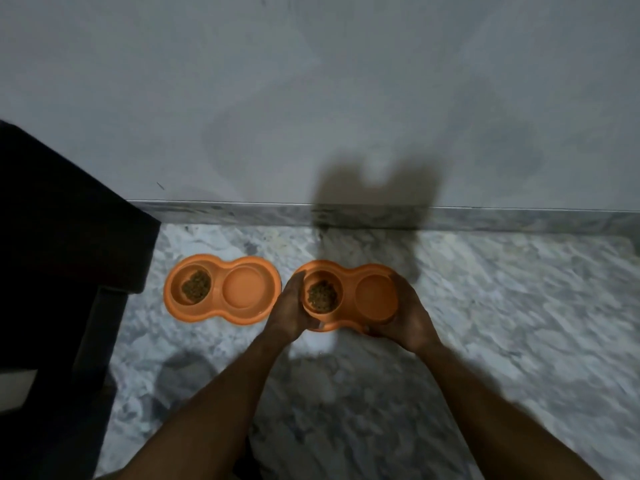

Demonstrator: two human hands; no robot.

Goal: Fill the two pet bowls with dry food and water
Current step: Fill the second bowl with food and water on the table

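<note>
Both hands, left hand (pixel 289 308) and right hand (pixel 407 315), have their grip clamped on the ends of one double bowl (pixel 346 296) above the floor (pixel 519 323). Dry food sits beside the left grip; water cannot be confirmed. The second bowl (pixel 222 289), left of the grip, also holds food.

A plain pale grey wall (pixel 311 81) fills the upper part of the view, smooth and bare apart from a small dark scratch low on its left side. Along the wall's foot runs a grey marble skirting strip (pixel 519 218), and below that strip lies a veined grey-and-white marble floor (pixel 519 306). Left of the wall, a piece of black furniture (pixel 62 237) stands on the floor. The light is dim, and a dark shadow (pixel 374 192) falls across the skirting onto the wall.
</note>
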